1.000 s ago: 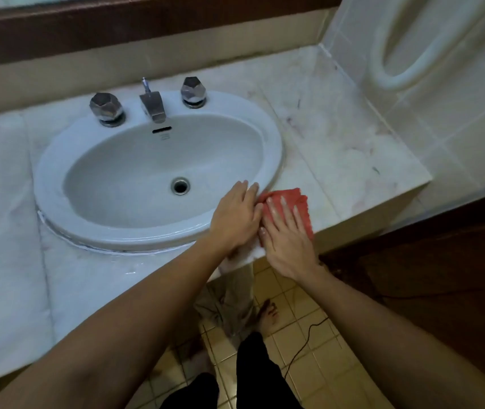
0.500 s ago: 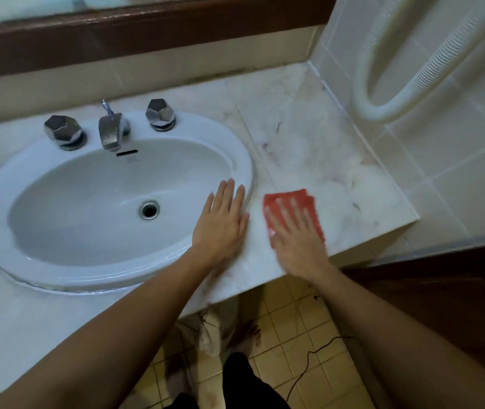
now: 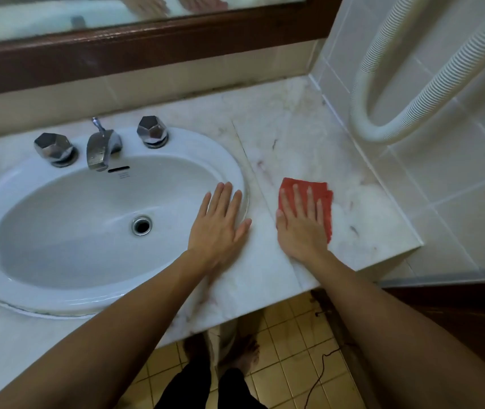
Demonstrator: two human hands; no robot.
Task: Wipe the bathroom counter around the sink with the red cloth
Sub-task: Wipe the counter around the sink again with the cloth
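Note:
A folded red cloth lies flat on the pale marble counter, to the right of the white oval sink. My right hand presses flat on the cloth with fingers spread, covering most of it. My left hand rests palm down on the sink's right rim and the counter beside it, holding nothing.
A metal tap with two faceted knobs stands behind the basin. A tiled wall with a ribbed white hose bounds the counter on the right. A wood-framed mirror is behind. Yellow floor tiles lie below.
My right hand has slid the cloth away from the front edge, farther right and back on the counter. My left hand has let go of the cloth and rests on the sink rim.

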